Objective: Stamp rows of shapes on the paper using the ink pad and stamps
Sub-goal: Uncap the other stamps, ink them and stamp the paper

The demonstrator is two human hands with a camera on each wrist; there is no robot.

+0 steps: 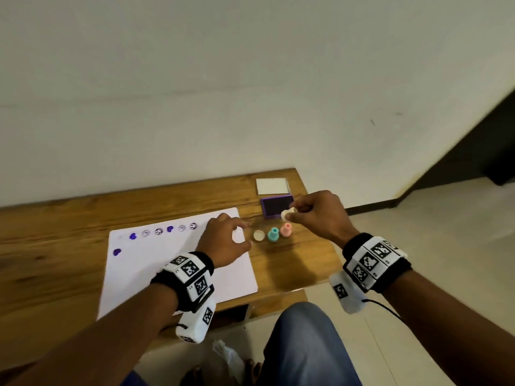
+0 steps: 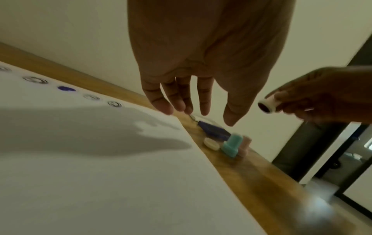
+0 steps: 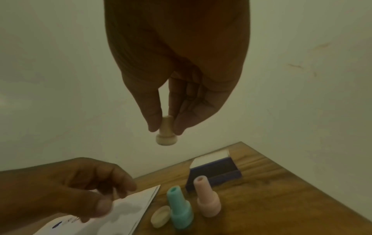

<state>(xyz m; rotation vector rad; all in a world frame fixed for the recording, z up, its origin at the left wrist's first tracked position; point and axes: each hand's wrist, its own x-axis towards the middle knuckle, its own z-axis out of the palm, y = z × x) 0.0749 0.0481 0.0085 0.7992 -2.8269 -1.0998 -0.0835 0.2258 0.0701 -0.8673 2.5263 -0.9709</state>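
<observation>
1. Cream plastic stamp (image 1: 288, 213), pinched in the right hand (image 1: 315, 215) grip, hangs above the purple ink pad (image 1: 277, 206) at the bench's two o'clock.
2. Press squarely, lift straight.
3. Left hand (image 1: 223, 240), relaxed and empty, should flatten the white paper sheet (image 1: 156, 263).

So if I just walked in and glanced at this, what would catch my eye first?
Probably the right hand, raised above the wooden table and pinching a small cream stamp near the open purple ink pad. Next, the white paper with its row of purple hearts and round prints along the far edge, the left hand hovering over its corner. Beside it stand a teal stamp and a pink stamp.
</observation>
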